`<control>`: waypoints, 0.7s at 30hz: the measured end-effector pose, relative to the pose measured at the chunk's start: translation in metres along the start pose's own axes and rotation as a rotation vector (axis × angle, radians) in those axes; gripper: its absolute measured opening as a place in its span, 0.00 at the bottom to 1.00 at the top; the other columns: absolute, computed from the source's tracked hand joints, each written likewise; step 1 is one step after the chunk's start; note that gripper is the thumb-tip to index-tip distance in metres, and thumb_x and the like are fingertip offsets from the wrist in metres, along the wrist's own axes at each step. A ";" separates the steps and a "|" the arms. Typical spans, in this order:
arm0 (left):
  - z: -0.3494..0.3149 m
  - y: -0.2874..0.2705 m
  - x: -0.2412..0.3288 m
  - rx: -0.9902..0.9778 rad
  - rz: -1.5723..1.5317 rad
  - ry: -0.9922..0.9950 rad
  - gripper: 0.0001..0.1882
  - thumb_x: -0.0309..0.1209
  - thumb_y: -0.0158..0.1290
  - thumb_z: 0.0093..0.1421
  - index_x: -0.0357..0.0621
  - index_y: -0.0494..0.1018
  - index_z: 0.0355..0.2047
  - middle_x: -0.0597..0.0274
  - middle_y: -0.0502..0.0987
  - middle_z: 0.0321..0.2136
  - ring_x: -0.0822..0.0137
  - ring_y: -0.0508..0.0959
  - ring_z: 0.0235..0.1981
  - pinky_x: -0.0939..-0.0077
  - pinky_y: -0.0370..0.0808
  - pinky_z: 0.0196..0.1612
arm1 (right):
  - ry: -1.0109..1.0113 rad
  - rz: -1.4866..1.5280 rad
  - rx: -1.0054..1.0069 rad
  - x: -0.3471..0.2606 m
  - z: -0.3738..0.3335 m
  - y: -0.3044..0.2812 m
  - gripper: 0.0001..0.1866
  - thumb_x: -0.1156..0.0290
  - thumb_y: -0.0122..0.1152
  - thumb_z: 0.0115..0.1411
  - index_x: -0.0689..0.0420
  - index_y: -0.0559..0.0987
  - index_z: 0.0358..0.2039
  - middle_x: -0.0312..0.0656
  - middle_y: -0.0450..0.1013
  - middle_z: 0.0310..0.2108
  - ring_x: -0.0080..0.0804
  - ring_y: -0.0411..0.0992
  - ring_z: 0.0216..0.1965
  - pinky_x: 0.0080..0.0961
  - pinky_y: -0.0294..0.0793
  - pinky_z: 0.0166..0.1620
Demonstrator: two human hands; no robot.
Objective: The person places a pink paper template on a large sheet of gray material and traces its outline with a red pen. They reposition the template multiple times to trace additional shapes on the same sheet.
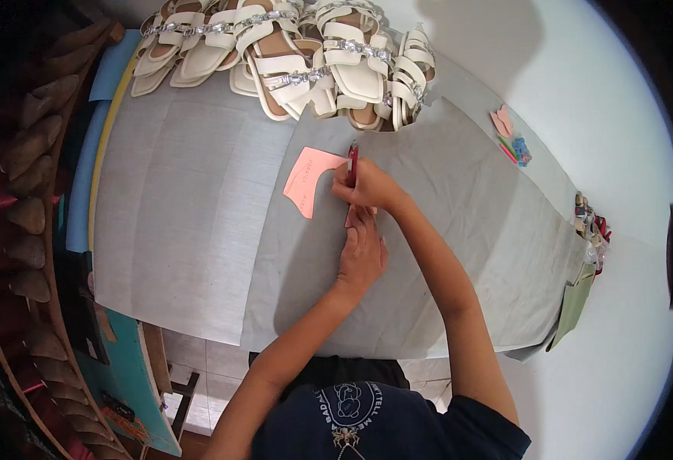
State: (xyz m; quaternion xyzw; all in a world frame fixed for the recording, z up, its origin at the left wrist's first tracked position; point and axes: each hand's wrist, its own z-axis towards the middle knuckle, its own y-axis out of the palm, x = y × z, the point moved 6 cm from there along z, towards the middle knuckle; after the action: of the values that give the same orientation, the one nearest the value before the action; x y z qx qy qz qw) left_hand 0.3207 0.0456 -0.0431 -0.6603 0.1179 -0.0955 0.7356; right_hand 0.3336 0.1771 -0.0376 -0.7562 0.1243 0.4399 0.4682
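A red pen (pixel 352 159) stands nearly upright in my right hand (pixel 372 186), its fingers wrapped round the barrel. Just below it, my left hand (pixel 362 257) lies with its fingers stretched forward and pressed on a small pink piece (pixel 349 218), mostly covered by both hands. The pen's tip is hidden behind my right hand. To the left of the hands, a curved pink pattern piece (pixel 299 181) with faint pen marks lies flat on the grey sheet (pixel 290 261).
Several cream strappy sandals (pixel 355 73) with jewelled bands crowd the far edge. Pink scraps (pixel 503 121), green and pink sticks (pixel 508 151) and a blue beaded bundle (pixel 522 152) lie far right. Wooden shoe lasts (pixel 29 215) line a rack at left. A green sheet (pixel 572 308) hangs at the right edge.
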 end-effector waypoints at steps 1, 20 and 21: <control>0.000 0.000 -0.001 -0.003 -0.006 -0.006 0.36 0.45 0.40 0.55 0.27 0.57 0.57 0.42 0.60 0.56 0.53 0.60 0.56 0.67 0.51 0.57 | 0.013 0.016 -0.013 0.003 0.004 -0.002 0.14 0.69 0.59 0.44 0.62 0.65 0.14 0.48 0.62 0.12 0.43 0.59 0.15 0.37 0.61 0.23; 0.000 0.002 -0.006 0.023 0.049 -0.063 0.35 0.47 0.41 0.53 0.38 0.61 0.57 0.46 0.54 0.62 0.61 0.59 0.57 0.70 0.51 0.51 | -0.135 -0.178 -0.015 0.000 0.033 -0.014 0.13 0.69 0.58 0.45 0.63 0.66 0.15 0.53 0.65 0.14 0.52 0.61 0.18 0.38 0.64 0.25; 0.001 0.002 -0.006 0.036 0.059 -0.060 0.35 0.47 0.41 0.53 0.37 0.61 0.57 0.46 0.55 0.61 0.60 0.60 0.57 0.69 0.50 0.53 | -0.131 -0.185 -0.020 0.000 0.033 -0.014 0.13 0.69 0.59 0.45 0.63 0.66 0.15 0.53 0.65 0.15 0.52 0.61 0.18 0.38 0.64 0.25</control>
State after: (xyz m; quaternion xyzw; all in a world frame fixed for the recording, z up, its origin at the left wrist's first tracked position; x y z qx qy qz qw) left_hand 0.3151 0.0481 -0.0451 -0.6457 0.1134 -0.0560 0.7531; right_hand 0.3239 0.2117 -0.0353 -0.7386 0.0189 0.4446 0.5064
